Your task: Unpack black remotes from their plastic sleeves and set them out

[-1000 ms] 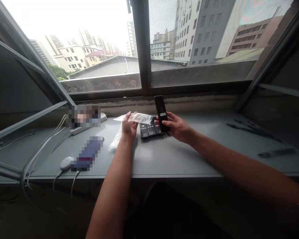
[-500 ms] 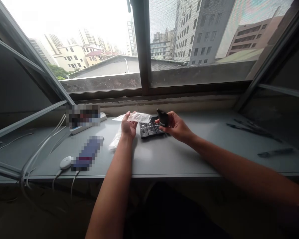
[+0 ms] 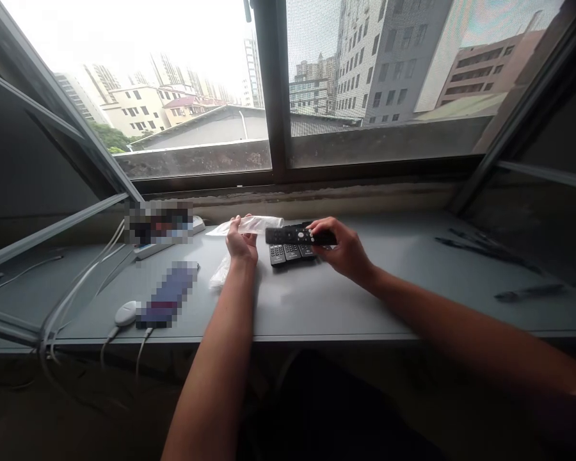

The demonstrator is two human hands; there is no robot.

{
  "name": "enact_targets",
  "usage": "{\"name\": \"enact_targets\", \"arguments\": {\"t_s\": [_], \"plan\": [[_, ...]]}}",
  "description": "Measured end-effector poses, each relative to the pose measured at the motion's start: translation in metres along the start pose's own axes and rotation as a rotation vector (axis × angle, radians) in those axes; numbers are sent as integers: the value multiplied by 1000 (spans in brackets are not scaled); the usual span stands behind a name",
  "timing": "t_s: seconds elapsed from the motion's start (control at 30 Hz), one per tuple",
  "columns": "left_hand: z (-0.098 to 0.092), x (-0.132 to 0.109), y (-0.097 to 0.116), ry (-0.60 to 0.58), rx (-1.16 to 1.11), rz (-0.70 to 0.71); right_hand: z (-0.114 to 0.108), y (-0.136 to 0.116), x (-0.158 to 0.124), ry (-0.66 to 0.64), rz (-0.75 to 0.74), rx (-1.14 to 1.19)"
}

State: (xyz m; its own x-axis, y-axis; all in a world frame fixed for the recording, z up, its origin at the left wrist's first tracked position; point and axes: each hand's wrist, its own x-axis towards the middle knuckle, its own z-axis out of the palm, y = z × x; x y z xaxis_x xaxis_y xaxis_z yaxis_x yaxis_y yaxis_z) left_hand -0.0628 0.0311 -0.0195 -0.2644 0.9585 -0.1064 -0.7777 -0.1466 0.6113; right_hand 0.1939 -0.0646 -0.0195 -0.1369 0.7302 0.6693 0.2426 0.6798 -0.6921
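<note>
White and round, a pad (image 3: pixel 126 314) lay toward the left of the grey worktop (image 3: pixel 297 314). Next came a crumpled plastic bag (image 3: pixel 219 275), beside the left forearm. The left hand (image 3: pixel 242 246) had its fingers closed lightly on a thin plastic sleeve (image 3: pixel 264 224), which looked soft, nearly weightless and best pinched at an edge. Rightward, a black remote (image 3: pixel 288 236) was held crosswise above a row of remotes (image 3: pixel 292 255); whether it touched the sleeve I could not tell. It seemed light, stiff and slightly slippery, best gripped by its long sides near one end, where the right hand (image 3: pixel 338 246) had its fingers wrapped round it.
</note>
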Motion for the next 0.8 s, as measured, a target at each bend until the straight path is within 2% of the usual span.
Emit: {"name": "enact_targets", "arguments": {"t_s": [0.07, 0.13, 0.3, 0.53, 0.67, 0.8], "plan": [[-1, 2, 0, 47, -28, 102, -3, 2, 2, 63, 26, -22], [-2, 2, 0, 75, -36, 159, -6, 4, 3, 69, 19, -72], [-2, 1, -1, 74, -37, 160, -8, 10, 6, 70, -61, -200], [-2, 1, 0, 71, -71, 151, -16, 18, 11, 153, -151, -380], [0, -1, -1, 19, -39, 134, -15, 18, 10, 112, -205, -413], [4, -6, -7, -103, 123, 120, -11, 18, 8, 76, -211, -411]]}}
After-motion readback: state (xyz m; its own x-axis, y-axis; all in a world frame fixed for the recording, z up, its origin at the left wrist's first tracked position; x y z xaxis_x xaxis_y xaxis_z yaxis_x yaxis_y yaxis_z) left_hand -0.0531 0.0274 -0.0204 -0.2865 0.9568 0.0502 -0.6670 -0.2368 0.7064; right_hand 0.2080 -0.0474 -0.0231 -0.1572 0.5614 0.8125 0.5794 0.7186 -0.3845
